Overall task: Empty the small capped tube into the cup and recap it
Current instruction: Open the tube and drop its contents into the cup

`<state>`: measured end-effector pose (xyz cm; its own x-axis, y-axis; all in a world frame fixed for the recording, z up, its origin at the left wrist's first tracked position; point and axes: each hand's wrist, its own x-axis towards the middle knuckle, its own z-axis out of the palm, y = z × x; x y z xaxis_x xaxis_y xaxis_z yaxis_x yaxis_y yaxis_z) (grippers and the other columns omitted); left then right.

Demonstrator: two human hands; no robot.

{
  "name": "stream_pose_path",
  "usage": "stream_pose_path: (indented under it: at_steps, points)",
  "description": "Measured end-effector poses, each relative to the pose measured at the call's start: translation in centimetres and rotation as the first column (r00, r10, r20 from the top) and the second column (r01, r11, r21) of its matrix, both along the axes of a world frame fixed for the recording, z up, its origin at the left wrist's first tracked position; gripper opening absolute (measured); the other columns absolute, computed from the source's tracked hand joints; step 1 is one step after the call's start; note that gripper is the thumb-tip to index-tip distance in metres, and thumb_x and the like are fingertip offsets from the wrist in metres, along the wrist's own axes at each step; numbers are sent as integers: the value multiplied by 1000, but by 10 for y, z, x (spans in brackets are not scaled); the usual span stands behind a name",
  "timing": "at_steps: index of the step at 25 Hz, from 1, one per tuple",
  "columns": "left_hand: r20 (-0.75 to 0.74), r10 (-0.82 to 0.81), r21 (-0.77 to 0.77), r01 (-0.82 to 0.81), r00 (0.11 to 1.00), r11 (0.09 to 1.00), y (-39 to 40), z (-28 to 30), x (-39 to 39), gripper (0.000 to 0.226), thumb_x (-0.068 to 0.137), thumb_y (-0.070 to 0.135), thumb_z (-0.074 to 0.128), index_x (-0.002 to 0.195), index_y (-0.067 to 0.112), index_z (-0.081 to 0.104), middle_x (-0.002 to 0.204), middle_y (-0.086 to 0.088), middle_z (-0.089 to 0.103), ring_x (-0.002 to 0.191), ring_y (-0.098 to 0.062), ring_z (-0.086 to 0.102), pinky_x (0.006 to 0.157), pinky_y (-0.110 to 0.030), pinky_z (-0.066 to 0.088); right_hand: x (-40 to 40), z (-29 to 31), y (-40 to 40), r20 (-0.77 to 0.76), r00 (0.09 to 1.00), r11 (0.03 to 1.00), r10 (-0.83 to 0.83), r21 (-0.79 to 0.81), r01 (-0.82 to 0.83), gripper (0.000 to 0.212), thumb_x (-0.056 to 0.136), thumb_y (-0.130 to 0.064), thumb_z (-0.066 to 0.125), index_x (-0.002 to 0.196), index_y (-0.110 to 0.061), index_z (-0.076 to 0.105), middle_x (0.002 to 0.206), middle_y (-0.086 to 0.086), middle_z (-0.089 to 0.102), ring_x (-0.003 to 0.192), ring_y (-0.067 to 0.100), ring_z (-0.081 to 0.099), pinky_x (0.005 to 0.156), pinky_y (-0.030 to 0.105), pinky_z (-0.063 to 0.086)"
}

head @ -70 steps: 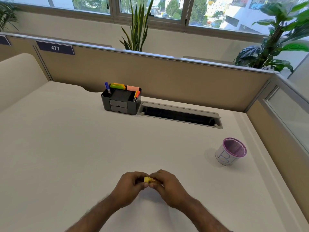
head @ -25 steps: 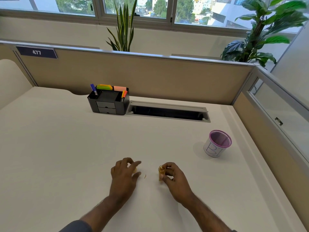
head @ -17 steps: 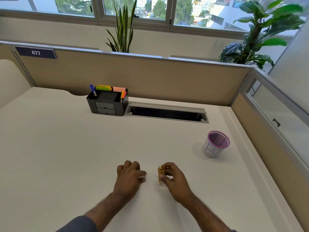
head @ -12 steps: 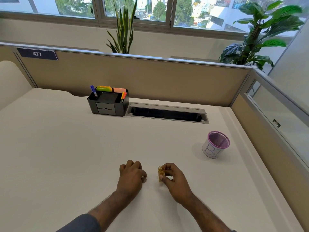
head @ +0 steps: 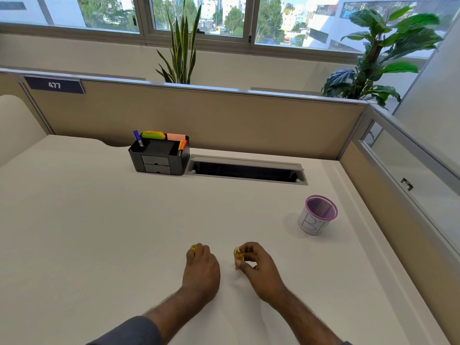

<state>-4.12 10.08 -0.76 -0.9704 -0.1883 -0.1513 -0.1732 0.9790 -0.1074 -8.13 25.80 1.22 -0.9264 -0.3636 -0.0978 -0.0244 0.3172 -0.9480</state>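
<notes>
A small amber tube [head: 238, 255] stands upright with its mouth uncovered, pinched between the thumb and fingers of my right hand [head: 257, 266] just above the desk. My left hand [head: 201, 266] rests knuckles-up to the left of it, fingers curled, with the yellow cap [head: 194, 247] peeking out at its fingertips. The cup [head: 315, 216], a purple mesh pot wrapped in white paper marked "B", stands farther right and back, apart from both hands.
A black desk organizer [head: 159, 155] with pens and sticky notes sits at the back, beside an open cable slot [head: 247, 171]. Beige partition walls [head: 224, 115] close off the back and right of the white desk [head: 87, 232].
The hands were together on the capped tube; now they are apart, the cap in the left, the open tube in the right. The left hand has curled over the cap on the desk.
</notes>
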Motion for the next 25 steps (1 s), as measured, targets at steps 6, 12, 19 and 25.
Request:
stream_pose_path:
  at_steps: [6, 12, 19, 25]
  points:
    - [-45, 7, 123, -1, 999, 992, -13, 9, -1, 47, 66, 1, 22, 97, 13, 55, 108, -8, 49, 102, -27, 39, 79, -37, 25, 3, 0, 4, 7, 1000, 999, -16, -30, 16, 20, 86, -6, 67, 102, -15, 59, 101, -3, 70, 91, 3, 66, 68, 14, 49]
    - [-128, 153, 745, -6, 980, 667, -28, 46, -25, 30, 97, 20, 43, 71, 33, 49, 96, 1, 57, 104, -28, 50, 84, -38, 40, 4, 0, 2, 1, 1000, 999, -6, -39, 6, 20, 86, -10, 68, 103, -17, 59, 101, -5, 69, 93, 5, 66, 70, 16, 50]
    - [-270, 3, 725, 202, 963, 658, 5, 65, -29, 15, 93, 27, 54, 86, 33, 66, 102, 8, 60, 103, -14, 45, 91, -36, 39, 2, 1, 0, -27, 1000, 1000, 15, -20, -16, 22, 88, -12, 66, 106, -22, 60, 101, -5, 70, 97, 5, 65, 79, 22, 54]
    - [-363, 110, 737, 213, 925, 642, -9, 59, -24, 13, 90, 18, 63, 97, 22, 73, 94, 10, 70, 87, -5, 59, 78, -15, 44, 0, -2, 8, -12, 1000, 1000, -12, -5, 12, 21, 87, -15, 67, 104, -24, 58, 103, -8, 68, 97, 6, 65, 79, 25, 53]
